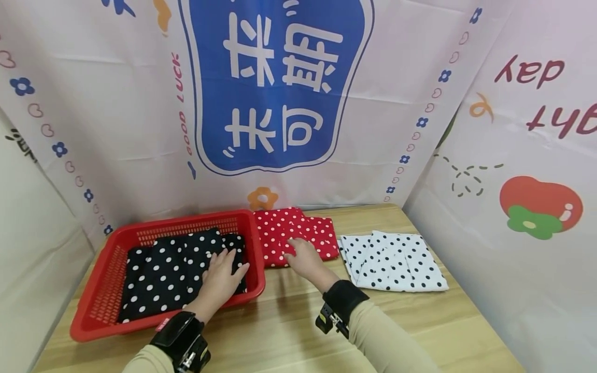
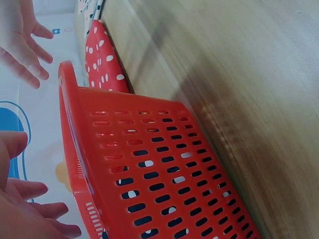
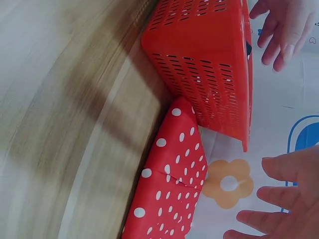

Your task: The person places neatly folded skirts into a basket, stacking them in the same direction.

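Observation:
Over the right part of the red plastic basket hovers my left hand, fingers spread and nothing in them. Inside the basket lies a folded black cloth with white dots. My right hand is above the near part of a folded red cloth with white dots, which sits against the basket's right side. In the right wrist view, the right hand has loosely extended fingers, apart from the red cloth. The left wrist view shows the left hand above the basket's rim.
To the right on the wooden table lies a folded white cloth with black dots. A printed fabric backdrop rises behind the table, and a similar sheet hangs along the right side.

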